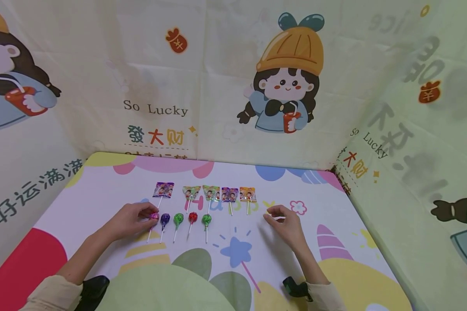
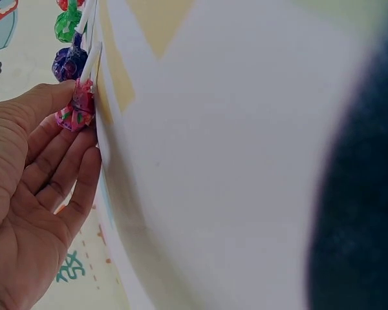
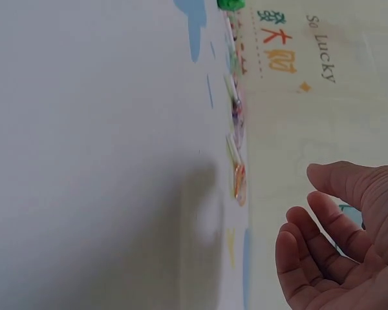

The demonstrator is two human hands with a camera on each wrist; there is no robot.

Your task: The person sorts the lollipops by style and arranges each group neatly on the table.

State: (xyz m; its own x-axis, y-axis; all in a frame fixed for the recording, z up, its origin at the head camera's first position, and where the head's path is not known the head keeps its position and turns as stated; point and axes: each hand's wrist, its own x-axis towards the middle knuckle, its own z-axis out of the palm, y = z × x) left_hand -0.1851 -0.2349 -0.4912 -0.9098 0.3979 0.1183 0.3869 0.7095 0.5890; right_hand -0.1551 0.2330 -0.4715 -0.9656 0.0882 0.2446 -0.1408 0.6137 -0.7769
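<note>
My left hand [image 1: 134, 220] pinches a pink-wrapped lollipop [image 2: 76, 110] at the left end of the front row, thumb on one side and fingers on the other. To its right in that row lie a purple lollipop [image 1: 165, 219], a green lollipop [image 1: 178, 219], a red lollipop [image 1: 193, 217] and a second green lollipop [image 1: 206, 220], sticks toward me. My right hand [image 1: 286, 222] hovers over the table at the right, fingers loosely curled and holding nothing. Nearest to it is an orange flat-wrapped lollipop [image 1: 247, 194] in the back row.
Behind the front row lie more flat-wrapped lollipops: a purple packet [image 1: 164, 189] at the left, two green packets [image 1: 192, 192] and another purple packet [image 1: 229, 195]. The table [image 1: 264, 259] has a printed cover. Cloth-covered walls [image 1: 218, 86] stand at its back and sides.
</note>
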